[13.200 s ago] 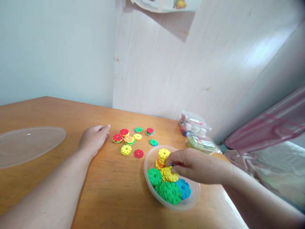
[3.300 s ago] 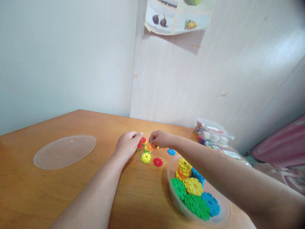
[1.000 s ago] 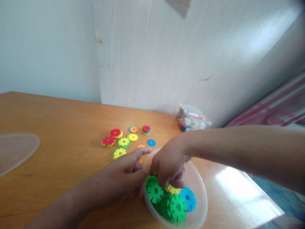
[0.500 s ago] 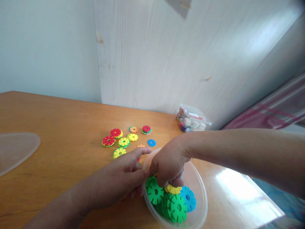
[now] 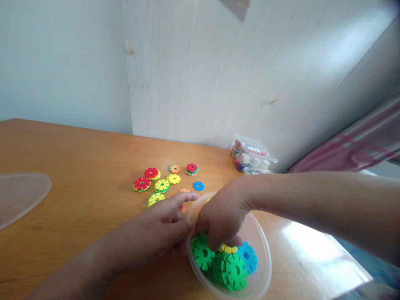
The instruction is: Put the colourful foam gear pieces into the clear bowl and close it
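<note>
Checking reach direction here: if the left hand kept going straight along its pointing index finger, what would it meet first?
Probably the orange disc lying just beyond the left hand on the table; depth is hard to judge.

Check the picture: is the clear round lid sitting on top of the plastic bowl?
No: the lid lies flat on the table far to the left, while the bowl is open with the right hand reaching into it.
</note>
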A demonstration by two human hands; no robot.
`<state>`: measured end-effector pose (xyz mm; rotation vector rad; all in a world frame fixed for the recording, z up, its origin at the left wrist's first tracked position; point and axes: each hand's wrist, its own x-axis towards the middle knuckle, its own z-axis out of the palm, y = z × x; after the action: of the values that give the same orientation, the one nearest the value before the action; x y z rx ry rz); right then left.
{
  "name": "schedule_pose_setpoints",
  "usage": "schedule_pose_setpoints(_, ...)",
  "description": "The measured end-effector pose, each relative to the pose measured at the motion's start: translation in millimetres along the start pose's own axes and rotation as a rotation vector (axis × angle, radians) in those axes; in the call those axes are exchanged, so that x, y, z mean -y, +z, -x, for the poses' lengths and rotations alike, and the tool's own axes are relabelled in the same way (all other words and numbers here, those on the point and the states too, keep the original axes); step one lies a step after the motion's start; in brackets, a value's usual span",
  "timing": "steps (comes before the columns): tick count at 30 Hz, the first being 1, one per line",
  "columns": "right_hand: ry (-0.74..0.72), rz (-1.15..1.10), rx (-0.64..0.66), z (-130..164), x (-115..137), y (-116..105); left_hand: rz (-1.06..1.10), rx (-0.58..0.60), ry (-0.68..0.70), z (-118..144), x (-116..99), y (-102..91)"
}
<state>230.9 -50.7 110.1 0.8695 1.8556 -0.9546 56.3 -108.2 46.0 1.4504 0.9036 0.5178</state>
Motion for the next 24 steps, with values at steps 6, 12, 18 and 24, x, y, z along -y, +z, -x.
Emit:
schedule_pose_setpoints(6, 0.023, 0.001, -0.004, 1, 1, -1, -0.002, -0.002, -0.001, 0, 1, -0.9)
schedule_pose_setpoints(12, 0.005, -0.009, -0.004, 4, 5, -2, -0.023, 0.007, -0.020, 1, -1, -2.1)
schedule_pose_setpoints(18, -0.039, 0.083, 0.027, 2, 3, -4, -0.009, 0.012, 0.024, 1, -3, -1.8)
schedule_pose_setpoints(24, -0.008, 0.027, -0.025, 24, 7, -13, -0.018, 0.018, -0.004, 1, -3, 1.8)
